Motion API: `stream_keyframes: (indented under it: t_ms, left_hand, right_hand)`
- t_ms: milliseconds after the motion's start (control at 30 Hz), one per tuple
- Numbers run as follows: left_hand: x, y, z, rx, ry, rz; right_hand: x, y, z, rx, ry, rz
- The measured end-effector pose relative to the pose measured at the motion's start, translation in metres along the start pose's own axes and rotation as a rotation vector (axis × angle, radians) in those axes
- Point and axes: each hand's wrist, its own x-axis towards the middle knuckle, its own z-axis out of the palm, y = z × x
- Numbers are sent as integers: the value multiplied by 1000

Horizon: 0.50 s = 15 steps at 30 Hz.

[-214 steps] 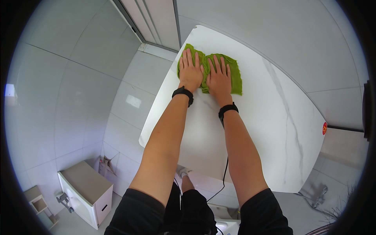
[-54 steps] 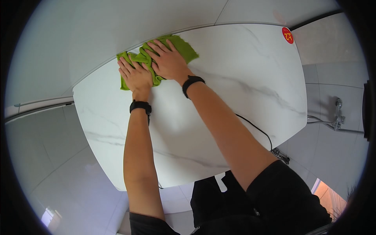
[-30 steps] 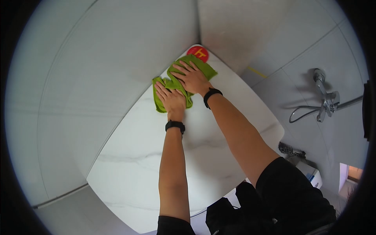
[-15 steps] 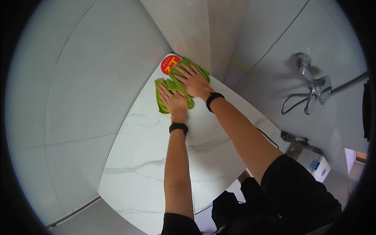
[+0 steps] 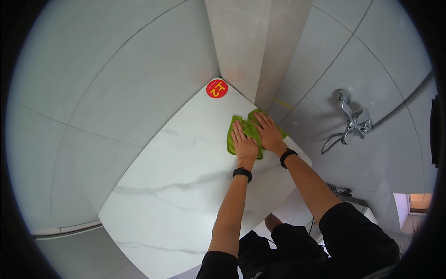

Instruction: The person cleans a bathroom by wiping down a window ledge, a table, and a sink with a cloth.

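1. L hand [image 5: 246, 148] is lying flat on the green cloth [image 5: 231, 142], fingers extended & held close tog.; it isn't gripping, just covering the cloth from above.
2. R hand [image 5: 270, 135] is resting palm-down on the same cloth, fingers slightly spread, also not clenching; it's sitting farther from the red sticker [image 5: 217, 89] than L.
3. Cloth is lying on the white tabletop [image 5: 162, 172], on the person's side of the sticker & off to its R, by the table edge. It's bunching btwn the hands, not touching the sticker.
4. Progress: work w/ the cloth is apparently under way, both hands being on it. How much is done or left isn't showing; no streaks or dirt are standing out, so can't tell.
5. Black wristbands [image 5: 242, 173] are circling both wrists. Metal faucet [image 5: 357, 125] is jutting from the wall well R of the sticker, apart from hands & cloth.
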Motion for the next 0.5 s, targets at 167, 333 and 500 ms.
stream_keyframes:
  t_ms: [167,333,500]
  left_hand:
    - [-46,40,5,-40,46,-7]
    - [-116,99,0,-5,-5,-45]
    - [-209,149,2,13,63,-151]
  right_hand:
    - [-52,9,-10,35,-40,-10]
    - [-128,26,-7,89,-32,-65]
    - [-212,17,-15,214,-78,-173]
